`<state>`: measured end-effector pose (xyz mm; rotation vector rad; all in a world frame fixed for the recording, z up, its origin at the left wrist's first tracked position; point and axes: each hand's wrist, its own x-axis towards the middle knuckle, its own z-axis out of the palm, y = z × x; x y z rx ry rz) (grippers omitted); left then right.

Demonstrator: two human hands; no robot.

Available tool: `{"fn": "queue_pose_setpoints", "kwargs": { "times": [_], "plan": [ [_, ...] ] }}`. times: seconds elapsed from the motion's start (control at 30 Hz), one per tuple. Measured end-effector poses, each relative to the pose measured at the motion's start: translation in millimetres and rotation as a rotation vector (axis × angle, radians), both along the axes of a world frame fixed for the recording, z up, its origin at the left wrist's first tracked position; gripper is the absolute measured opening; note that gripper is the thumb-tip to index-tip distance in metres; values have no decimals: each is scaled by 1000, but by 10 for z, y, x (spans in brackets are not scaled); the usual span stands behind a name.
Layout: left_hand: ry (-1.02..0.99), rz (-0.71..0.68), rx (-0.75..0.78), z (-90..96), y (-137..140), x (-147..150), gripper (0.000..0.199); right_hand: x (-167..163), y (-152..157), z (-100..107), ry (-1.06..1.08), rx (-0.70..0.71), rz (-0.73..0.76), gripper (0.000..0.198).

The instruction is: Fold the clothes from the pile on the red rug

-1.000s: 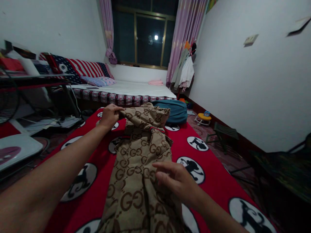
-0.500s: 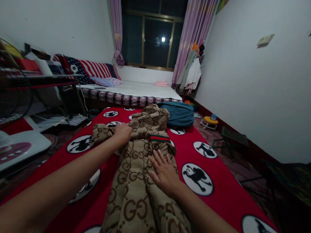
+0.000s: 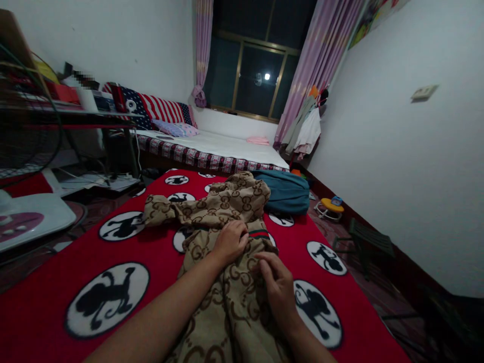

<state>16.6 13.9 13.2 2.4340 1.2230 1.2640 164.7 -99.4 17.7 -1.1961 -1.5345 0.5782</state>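
Note:
A tan garment [image 3: 212, 297] with a brown double-G print lies spread down the middle of a red blanket [image 3: 159, 297]. One sleeve reaches out to the left, and a green-and-red striped band crosses its waist. At that band, my left hand [image 3: 230, 243] rests on the cloth with its fingers curled over a fold. Lower on the right side, my right hand [image 3: 279, 285] is closed at the garment's edge, thumb and forefinger together; its other fingers are partly hidden. Beyond the upper part sits a folded blue-green cloth [image 3: 287, 191].
A low bed [image 3: 223, 143] with a white sheet stands under the window. To the left are a cluttered desk [image 3: 113, 121] and a white plastic surface [image 3: 41, 217]. Along the right wall stand a yellow stool [image 3: 331, 204] and a folding stool [image 3: 372, 239].
My left hand has moved right, from the sleeve side to the waistband. The right hand, earlier flat on the cloth, has curled its fingers and shifted slightly right. The view has tilted.

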Motion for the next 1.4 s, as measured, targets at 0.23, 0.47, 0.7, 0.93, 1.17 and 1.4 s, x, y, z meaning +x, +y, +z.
{"fn": "queue_pose_setpoints", "kwargs": {
  "times": [0.23, 0.47, 0.7, 0.93, 1.17, 1.4],
  "plan": [
    [-267, -15, -73, 11, 66, -50, 33, 258, 1284, 296, 135, 94, -257, 40],
    [-296, -28, -77, -13, 81, -48, 33, -319, 2150, 327, -425, 8, -365, 60],
    [-301, -33, -107, -32, 92, -19, 31, -503, 2371, 60, -818, -298, -221, 66],
    [-416, 57, -108, 66, 108, -94, 19, -414, 2370, -26, -766, -274, -159, 57],
    [-54, 457, -46, 362, 814, -772, 34, -302, 2443, -172, -338, -67, -224, 54],
    [192, 465, -332, 423, 1232, -1081, 34, -242, 2506, -214, -44, 187, -270, 52]
  ]
}}
